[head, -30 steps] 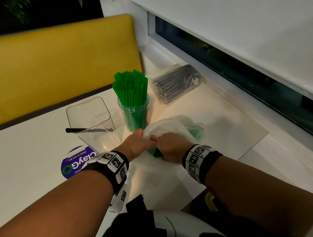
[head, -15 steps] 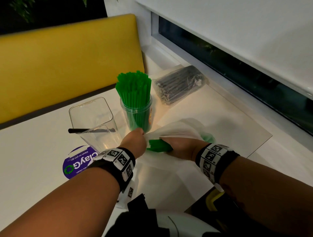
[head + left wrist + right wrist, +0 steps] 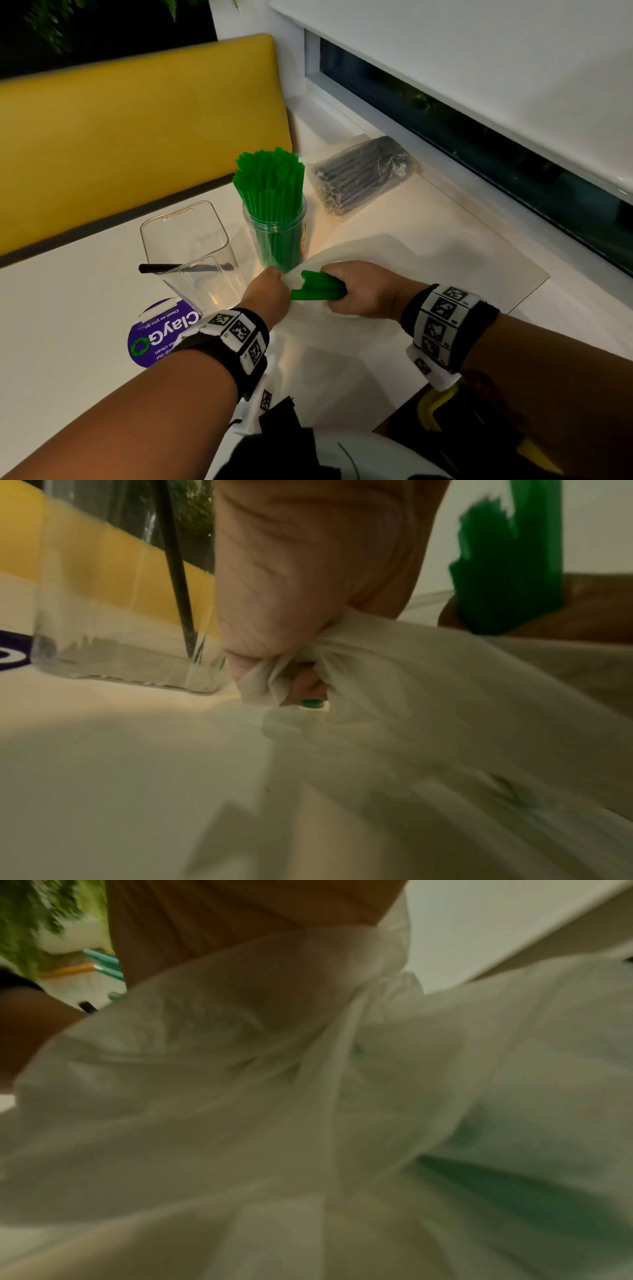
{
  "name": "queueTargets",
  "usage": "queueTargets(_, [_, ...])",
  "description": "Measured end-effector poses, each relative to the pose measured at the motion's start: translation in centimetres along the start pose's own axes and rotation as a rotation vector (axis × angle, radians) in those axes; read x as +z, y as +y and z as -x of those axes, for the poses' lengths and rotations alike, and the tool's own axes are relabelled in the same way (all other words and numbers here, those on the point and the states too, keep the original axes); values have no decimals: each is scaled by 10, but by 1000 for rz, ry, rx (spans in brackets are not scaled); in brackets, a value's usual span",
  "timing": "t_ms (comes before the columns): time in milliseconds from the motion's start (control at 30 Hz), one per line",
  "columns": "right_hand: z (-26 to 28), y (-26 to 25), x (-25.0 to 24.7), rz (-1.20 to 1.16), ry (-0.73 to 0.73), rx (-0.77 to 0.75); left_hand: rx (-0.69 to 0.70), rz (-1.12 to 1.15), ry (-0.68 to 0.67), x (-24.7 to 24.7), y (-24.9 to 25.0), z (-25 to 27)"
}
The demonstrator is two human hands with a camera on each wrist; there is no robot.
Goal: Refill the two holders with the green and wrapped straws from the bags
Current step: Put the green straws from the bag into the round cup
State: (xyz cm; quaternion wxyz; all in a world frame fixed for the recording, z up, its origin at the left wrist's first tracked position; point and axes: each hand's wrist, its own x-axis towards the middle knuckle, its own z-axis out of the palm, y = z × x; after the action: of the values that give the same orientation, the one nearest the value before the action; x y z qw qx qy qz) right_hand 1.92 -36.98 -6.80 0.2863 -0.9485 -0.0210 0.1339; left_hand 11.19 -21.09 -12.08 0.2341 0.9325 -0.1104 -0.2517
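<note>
A round clear holder [image 3: 275, 236] packed with green straws [image 3: 270, 178] stands mid-table. Left of it is a square clear holder [image 3: 191, 250] with one black straw [image 3: 161, 268] leaning across it. A translucent white bag [image 3: 329, 329] lies in front. My left hand [image 3: 270, 291] pinches the bag's mouth [image 3: 274, 680]. My right hand [image 3: 356, 291] grips a bundle of green straws [image 3: 318, 291], whose ends stick out of the bag toward the left hand. A clear bag of wrapped dark straws [image 3: 363, 178] lies at the back right. The right wrist view shows mostly blurred bag [image 3: 308, 1096].
A purple round sticker [image 3: 161, 335] lies on the white table [image 3: 68, 308] by the square holder. A yellow bench back [image 3: 137, 120] runs behind the table. A window ledge [image 3: 445, 178] borders the right side. A thin mat [image 3: 462, 257] lies under the bags.
My right hand has drawn back to the right with the green bundle, so the straw ends now show outside the bag's mouth. The left hand keeps hold of the bag.
</note>
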Motion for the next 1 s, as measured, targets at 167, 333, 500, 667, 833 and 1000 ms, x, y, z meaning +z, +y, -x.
queueTargets(167, [9,-28,-12,-275,135,-91,55,105,120,-1,-5,7])
queueTargets(333, [10,-47,-40,-544,590,-37,-56,53,147,-2,-2,10])
queueTargets(500, [5,-57,-77,-1065,919,24,-109,184,56,3,7,23])
queueTargets(667, [5,-65,-127,-1148,1029,-193,92,514,181,-7,20,40])
queueTargets(833, [-11,-73,-159,-954,1189,-220,176,765,397,-24,44,36])
queueTargets(1000, [-50,-79,-149,-637,1202,-199,150,897,530,-41,55,1])
